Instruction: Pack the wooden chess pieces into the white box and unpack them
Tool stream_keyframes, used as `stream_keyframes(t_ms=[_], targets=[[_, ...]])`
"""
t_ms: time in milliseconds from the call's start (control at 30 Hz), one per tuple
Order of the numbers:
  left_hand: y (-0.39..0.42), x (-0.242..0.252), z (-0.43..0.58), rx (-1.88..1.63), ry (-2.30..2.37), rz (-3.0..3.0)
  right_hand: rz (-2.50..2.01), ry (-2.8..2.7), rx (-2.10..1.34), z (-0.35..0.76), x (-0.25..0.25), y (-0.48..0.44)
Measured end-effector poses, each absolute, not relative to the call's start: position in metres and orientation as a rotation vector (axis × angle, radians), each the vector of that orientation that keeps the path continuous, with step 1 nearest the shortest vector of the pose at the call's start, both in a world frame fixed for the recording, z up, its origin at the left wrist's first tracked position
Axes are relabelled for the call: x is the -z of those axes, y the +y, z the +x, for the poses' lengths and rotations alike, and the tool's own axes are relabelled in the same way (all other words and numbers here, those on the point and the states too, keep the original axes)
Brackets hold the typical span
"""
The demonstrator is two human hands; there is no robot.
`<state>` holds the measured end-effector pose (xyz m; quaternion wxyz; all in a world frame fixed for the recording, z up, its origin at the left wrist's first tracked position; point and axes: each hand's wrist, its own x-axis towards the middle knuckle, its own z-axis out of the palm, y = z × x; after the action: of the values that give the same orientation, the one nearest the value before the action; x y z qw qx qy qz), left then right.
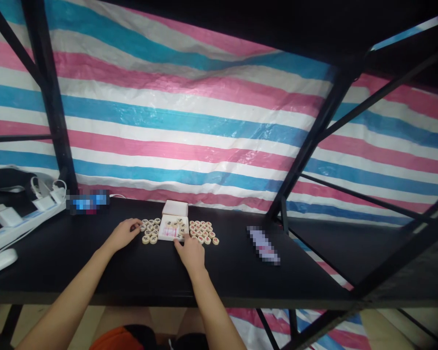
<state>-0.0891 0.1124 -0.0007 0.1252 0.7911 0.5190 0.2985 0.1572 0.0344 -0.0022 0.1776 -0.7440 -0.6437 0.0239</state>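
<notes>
Several round Chinese chess pieces with dark characters point(150, 228) lie grouped on the black table. My left hand point(124, 234) rests at the left edge of this group, its fingers bent and slightly apart, nearest the outer pieces. Right of the group stands an open white box point(162, 232), its lid point(175, 209) tilted back. Inside are a few more chess pieces point(180, 223) and a pink-and-white printed area. My right hand point(191, 253) is at the box's front right corner, thumb at the front wall and forefinger stretched toward the inside. Beside it lie pieces with red characters point(201, 231).
A white power strip point(36, 221) with plugs and cables lies at the left, with a white rounded object point(0, 262) before it. A blurred blue item point(87, 201) is at the back left, another blurred item point(263, 245) at the right. Black frame posts point(314, 141) flank the table.
</notes>
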Motion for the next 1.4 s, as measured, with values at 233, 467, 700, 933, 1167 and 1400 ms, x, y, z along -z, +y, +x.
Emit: stream_keyframes(t_ms=[233, 467, 700, 933, 1167, 1400], targets=[[0.104, -0.004, -0.082, -0.833, 1.469, 2.294, -2.085, -1.916, -0.038, 0.159, 0.002, 0.034], [0.09, -0.009, -0.065, -0.745, 1.396, 2.325, -1.976, -2.139, 0.02, 0.161, -0.002, 0.034], [0.088, -0.011, -0.063, -0.754, 1.406, 2.348, -1.991, -2.072, -0.003, 0.161, 0.002, 0.037], [0.088, -0.012, -0.065, -0.778, 1.428, 2.355, -1.952, -1.964, -0.098, 0.165, 0.007, 0.038], [0.089, -0.012, -0.066, -0.788, 1.428, 2.352, -1.952, -1.958, -0.115, 0.167, 0.011, 0.04], [0.088, -0.011, -0.067, -0.811, 1.425, 2.356, -1.942, -1.976, -0.115, 0.167, 0.012, 0.041]])
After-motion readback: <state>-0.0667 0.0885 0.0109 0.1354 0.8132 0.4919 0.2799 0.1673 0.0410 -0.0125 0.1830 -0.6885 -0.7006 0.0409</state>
